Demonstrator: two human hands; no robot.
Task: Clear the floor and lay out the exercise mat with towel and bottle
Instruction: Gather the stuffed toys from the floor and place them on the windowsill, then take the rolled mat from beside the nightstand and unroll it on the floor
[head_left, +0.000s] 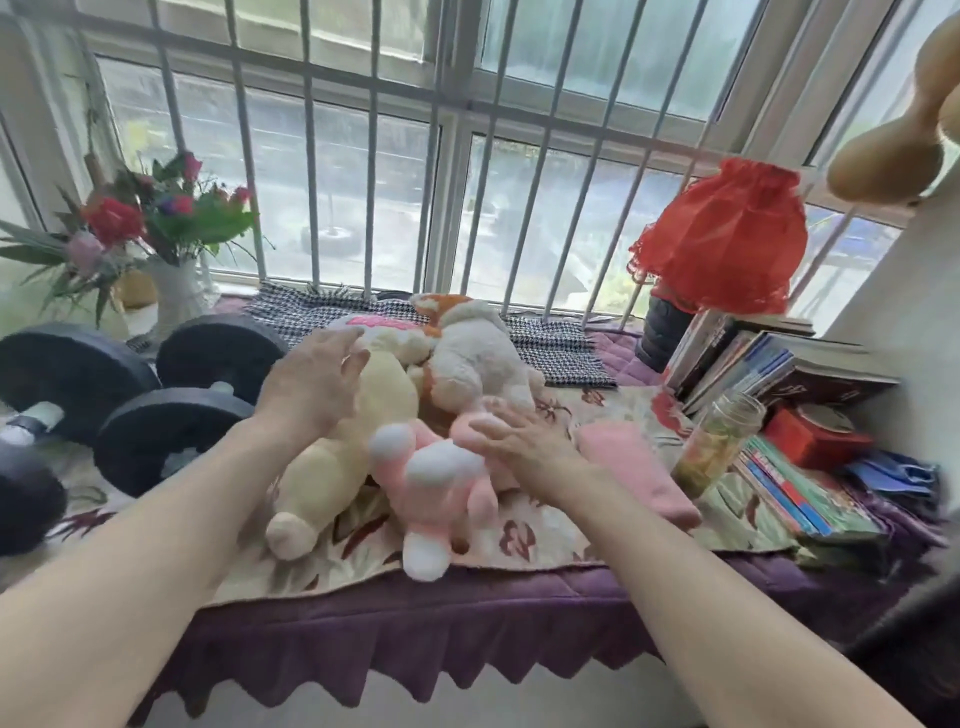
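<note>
**2 hands over 3 soft toys on a window ledge**

3 soft toys lie heaped at the centre of the ledge: a cream toy (358, 415) at 9 o'clock of the heap, a white and orange toy (475, 353) at 12 o'clock, and a pink toy (441, 483) with white paws at 6 o'clock. The left hand (311, 384) rests on or just above the cream toy, fingers spread apart and gripping nothing. The right hand (519, 431) lies flat on the pink toy, fingers loosely apart, not closed around it.

1 folded pink towel (636, 470) lies on the floral cloth (524, 540) at 3 o'clock of the heap, just beside the right hand. 1 clear bottle (719, 441) with yellowish contents stands at 3 o'clock of the towel, touching or nearly touching it; its lid is blurred. No mat can be made out.

2 dumbbells (171, 395) lie at 9 o'clock; the nearer 1 is cut off by the left edge. 1 vase of flowers (171, 291) stands at 10 o'clock, 1 red lamp (727, 239) at 2 o'clock. Books (769, 364) lean and lie stacked at 3 o'clock; their number is hard to tell. 1 tan shape (893, 145) at the top right corner is cut off and unclear. A checked cloth (550, 348) lies partly hidden behind the toys.
</note>
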